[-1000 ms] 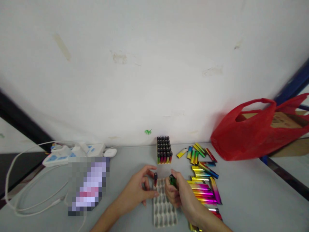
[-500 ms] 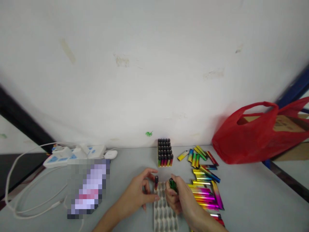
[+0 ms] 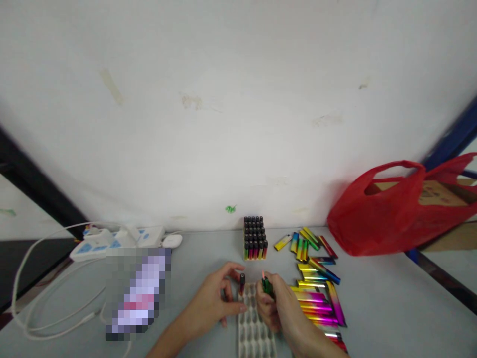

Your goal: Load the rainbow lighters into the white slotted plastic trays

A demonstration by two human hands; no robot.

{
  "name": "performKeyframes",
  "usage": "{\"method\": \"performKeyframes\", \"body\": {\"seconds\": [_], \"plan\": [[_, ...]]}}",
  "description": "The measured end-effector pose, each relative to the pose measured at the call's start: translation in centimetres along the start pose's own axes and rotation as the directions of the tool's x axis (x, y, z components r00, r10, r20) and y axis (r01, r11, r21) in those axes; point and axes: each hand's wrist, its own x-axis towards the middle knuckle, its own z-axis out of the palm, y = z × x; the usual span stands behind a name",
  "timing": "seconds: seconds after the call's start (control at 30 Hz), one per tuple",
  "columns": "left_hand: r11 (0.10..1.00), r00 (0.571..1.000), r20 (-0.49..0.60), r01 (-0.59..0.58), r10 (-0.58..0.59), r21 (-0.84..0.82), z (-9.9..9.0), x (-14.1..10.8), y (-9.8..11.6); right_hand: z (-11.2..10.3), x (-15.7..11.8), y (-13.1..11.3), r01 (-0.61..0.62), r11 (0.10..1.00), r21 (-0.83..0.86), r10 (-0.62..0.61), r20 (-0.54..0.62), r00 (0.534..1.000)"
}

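My right hand [image 3: 278, 303] is wrapped around a green lighter [image 3: 267, 286], thumb at its top, and a small flame [image 3: 263, 274] rises from it. Below lies a light grey moulded tray [image 3: 256, 343] with rows of hollows, partly hidden by the hand. At the tray's far left corner a dark-topped lighter [image 3: 242, 284] stands upright. My left hand [image 3: 214, 298] is beside it with fingers apart and curved, index fingertip close to that lighter, thumb over the tray's left edge.
A block of upright black-topped lighters [image 3: 255, 238] stands near the wall. Shiny multicoloured lighters [image 3: 315, 298] lie loose at the right. Further right is a red bag [image 3: 376, 219] with a cardboard box. A power strip [image 3: 115, 241], white cables and a blurred-out object [image 3: 141, 293] are at left.
A flame has appeared at the top of the lighter in my right hand. Both hands stay nearly in place; the view has shifted slightly.
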Motion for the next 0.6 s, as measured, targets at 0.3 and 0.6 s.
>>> {"method": "performKeyframes", "body": {"seconds": [0.3,0.6], "plan": [[1.000,1.000,-0.003,-0.003,0.003,0.012,0.0,-0.1,0.3,-0.2,0.1,-0.1,0.019,0.998,0.061,-0.023,0.071,0.997],[0.999,1.000,0.004,0.020,-0.020,0.035,0.0,-0.2,0.6,0.0,0.0,-1.1,0.279,0.956,0.086,-0.285,0.073,0.956]]}}
